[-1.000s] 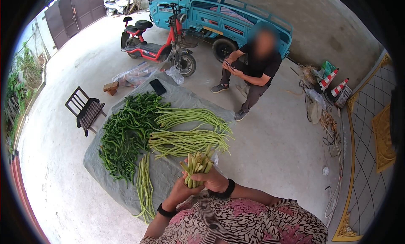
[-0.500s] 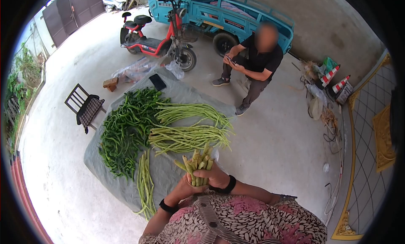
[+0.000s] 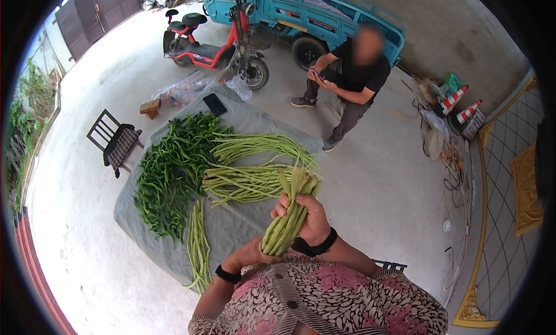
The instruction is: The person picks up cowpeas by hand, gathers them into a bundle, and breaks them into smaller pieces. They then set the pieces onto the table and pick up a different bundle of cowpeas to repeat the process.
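A bundle of long green beans (image 3: 284,232) stands tilted close to my body, its top ends fanning up and to the right. My right hand (image 3: 313,218) is closed round the upper part, fingers wrapped across the stalks. Lower down, my left hand (image 3: 253,255) is closed at the bundle's bottom end; some of its fingers are hidden behind the beans. Beyond them, two piles of long beans (image 3: 243,183) lie on the grey sheet (image 3: 229,228). A heap of green peppers (image 3: 174,170) spreads on the left, with a thin row of long beans (image 3: 198,248) below it.
A dark phone (image 3: 215,105) lies at the sheet's far edge. A chair (image 3: 116,141) stands to the left. Farther back are a red scooter (image 3: 214,54), a blue cargo tricycle (image 3: 301,16) and a seated person (image 3: 356,80) holding a phone. Traffic cones (image 3: 453,100) stand at right.
My right hand has moved up along the bean bundle, which now shows more of its length between my hands. My left hand has shifted slightly left, at the lower end.
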`<state>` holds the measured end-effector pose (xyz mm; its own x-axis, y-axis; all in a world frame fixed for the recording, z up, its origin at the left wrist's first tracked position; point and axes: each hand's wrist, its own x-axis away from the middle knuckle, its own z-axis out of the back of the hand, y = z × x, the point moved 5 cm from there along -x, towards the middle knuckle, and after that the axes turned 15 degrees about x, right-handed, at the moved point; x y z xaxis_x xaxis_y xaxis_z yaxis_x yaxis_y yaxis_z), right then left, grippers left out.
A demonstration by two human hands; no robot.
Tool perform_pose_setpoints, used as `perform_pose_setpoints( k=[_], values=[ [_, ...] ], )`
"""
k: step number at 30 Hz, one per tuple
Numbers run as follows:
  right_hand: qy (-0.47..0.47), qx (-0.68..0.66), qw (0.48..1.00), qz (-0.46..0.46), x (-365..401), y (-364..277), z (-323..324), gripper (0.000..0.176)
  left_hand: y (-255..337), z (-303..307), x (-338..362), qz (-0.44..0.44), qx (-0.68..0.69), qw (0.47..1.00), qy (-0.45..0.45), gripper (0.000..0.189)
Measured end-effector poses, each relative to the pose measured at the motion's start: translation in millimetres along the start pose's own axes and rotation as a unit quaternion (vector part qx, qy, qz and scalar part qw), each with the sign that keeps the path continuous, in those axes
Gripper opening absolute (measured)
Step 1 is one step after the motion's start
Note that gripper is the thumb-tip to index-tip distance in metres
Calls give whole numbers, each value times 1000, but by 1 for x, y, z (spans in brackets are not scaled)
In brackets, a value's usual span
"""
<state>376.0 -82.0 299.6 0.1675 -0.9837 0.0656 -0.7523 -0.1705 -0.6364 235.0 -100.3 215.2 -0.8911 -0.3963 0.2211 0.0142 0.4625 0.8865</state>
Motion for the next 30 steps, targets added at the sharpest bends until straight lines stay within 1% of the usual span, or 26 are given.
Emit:
perform_pose_setpoints(
  k=[5,6,9,12,13,15,16,17,18,20,23,26,27,30],
  values=[
    [16,-14,998,53,4,-31,-7,25,7,-1,-3,1,-70,997,11,68],
    [5,-20,997,70,5,-38,-8,25,1,1,-3,1,-78,997,12,70],
    [-54,-65,988,129,7,-67,-16,24,-28,9,-6,-55,-45,997,-3,75],
    [-101,-108,974,171,12,-101,-30,26,-88,34,-5,13,59,996,63,70],
    [-112,-113,970,186,13,-112,-34,27,-118,45,-3,71,86,990,92,64],
    [-121,-99,965,210,16,-132,-39,28,-155,62,6,79,65,987,127,60],
    [-126,-90,963,222,17,-141,-40,29,-153,62,13,83,56,984,144,58],
    [-118,-72,963,232,18,-148,-39,29,-153,64,25,126,23,972,195,37],
    [-111,-53,962,244,18,-154,-39,29,-170,74,31,117,-9,969,218,34],
    [-91,-19,961,261,14,-165,-35,29,-223,104,41,100,-73,957,262,31],
    [-52,26,959,276,11,-178,-27,28,-257,128,61,172,-48,938,296,27],
    [-22,85,949,302,11,-199,-16,27,-290,140,81,169,-44,935,309,25],
    [-32,96,948,303,11,-206,-16,25,-288,139,89,199,-67,920,331,21],
    [-3,163,933,322,11,-230,-6,24,-331,148,95,245,-141,919,275,18]
  ],
)
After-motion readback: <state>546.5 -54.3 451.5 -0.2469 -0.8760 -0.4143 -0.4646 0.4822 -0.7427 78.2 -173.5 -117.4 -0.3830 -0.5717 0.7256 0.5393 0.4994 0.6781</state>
